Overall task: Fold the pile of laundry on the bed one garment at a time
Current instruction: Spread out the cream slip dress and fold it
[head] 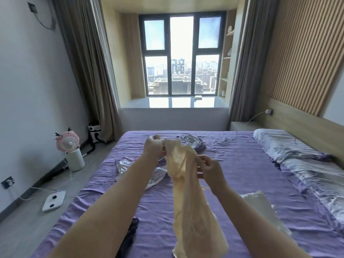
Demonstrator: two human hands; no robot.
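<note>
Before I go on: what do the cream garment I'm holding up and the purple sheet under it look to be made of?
Cream garment: a thin, sheer woven fabric, perhaps chiffon or light cotton; window light glows through it and it hangs limp, finely creased. Both hands, left hand and right hand, pinch its upper edge.
Purple sheet: matte woven cloth, probably cotton, with soft wrinkles and no sheen.

Bed [232, 164] w/ purple sheet: white patterned garment [156, 175] mid-left, grey-lilac garment [193, 141] at far end, dark garment [130, 237] near edge, white garment [260, 205] at right. Pillow [284, 144] + floral duvet [316, 179] along right side.
</note>
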